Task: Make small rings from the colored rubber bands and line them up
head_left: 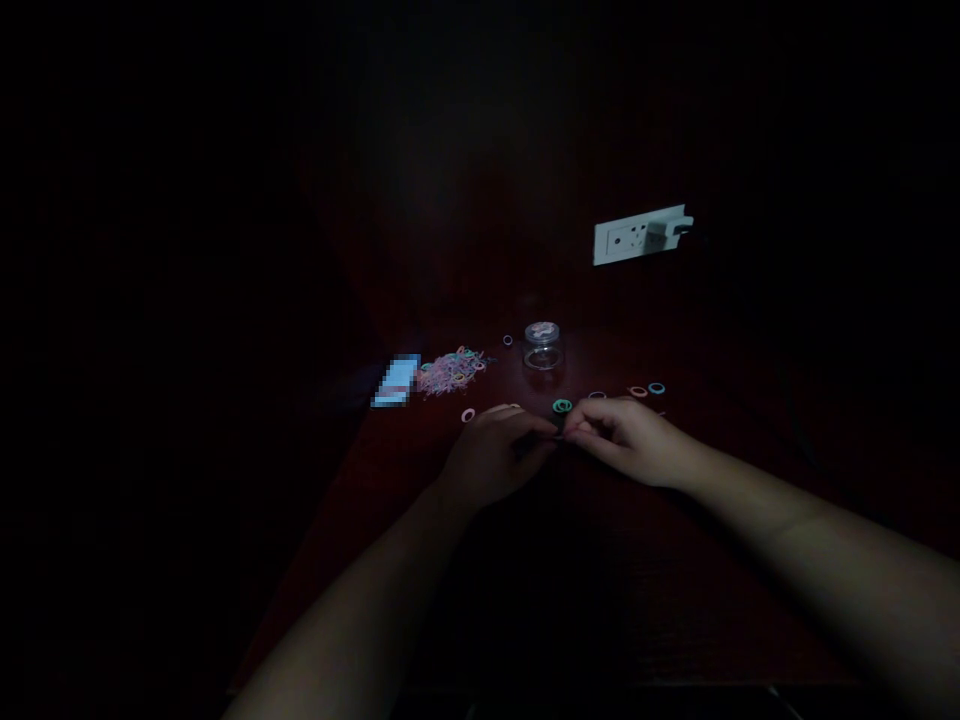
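My left hand (495, 450) and my right hand (630, 440) meet over the dark red table, fingertips almost touching. Both are closed in a pinch on a small pinkish band (559, 435), mostly hidden by the fingers. Just beyond the fingertips lie green hair ties (562, 406). A pink hair tie (469, 415) rests by my left hand. On the far side of my right hand are an orange hair tie (638, 392) and a blue hair tie (657, 389).
A heap of pastel hair ties (452, 373) lies at the back left beside a bright, pixelated phone-like rectangle (396, 381). A clear lidded jar (542, 348) stands at the back, with one loose ring (508, 340) to its left. A wall socket (637, 237) holds a plug. Surroundings are very dark.
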The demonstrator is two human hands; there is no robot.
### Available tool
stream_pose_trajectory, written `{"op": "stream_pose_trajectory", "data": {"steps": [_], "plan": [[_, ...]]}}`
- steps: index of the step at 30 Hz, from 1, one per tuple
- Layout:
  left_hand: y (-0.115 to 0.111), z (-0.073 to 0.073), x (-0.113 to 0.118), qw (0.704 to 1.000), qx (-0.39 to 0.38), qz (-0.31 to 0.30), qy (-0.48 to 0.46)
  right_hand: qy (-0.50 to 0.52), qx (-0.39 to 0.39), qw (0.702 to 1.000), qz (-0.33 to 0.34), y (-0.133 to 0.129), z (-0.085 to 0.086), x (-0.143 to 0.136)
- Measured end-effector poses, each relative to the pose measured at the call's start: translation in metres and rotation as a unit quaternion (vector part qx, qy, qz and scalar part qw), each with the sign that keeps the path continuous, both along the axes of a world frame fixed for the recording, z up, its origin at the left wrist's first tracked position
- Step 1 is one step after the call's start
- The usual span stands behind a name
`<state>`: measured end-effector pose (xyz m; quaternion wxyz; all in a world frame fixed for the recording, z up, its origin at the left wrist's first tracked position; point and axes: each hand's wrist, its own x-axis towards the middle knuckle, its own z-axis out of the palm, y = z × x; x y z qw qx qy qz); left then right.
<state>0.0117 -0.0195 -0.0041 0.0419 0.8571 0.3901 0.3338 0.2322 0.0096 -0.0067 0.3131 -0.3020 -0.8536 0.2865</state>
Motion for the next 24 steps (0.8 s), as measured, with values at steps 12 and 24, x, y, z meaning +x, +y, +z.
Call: {"op": "stream_pose_trajectory", "data": {"steps": [12, 24], "plan": [[-0.004, 0.004, 0.004, 0.999, -0.027, 0.004, 0.027, -0.043, 0.044, 0.998, -0.008, 0.002, 0.007, 0.004], [-0.001, 0.0, 0.005, 0.999, -0.033, 0.009, 0.008, -0.028, 0.001, 1.0, 0.006, 0.006, 0.009, 0.012]]}}
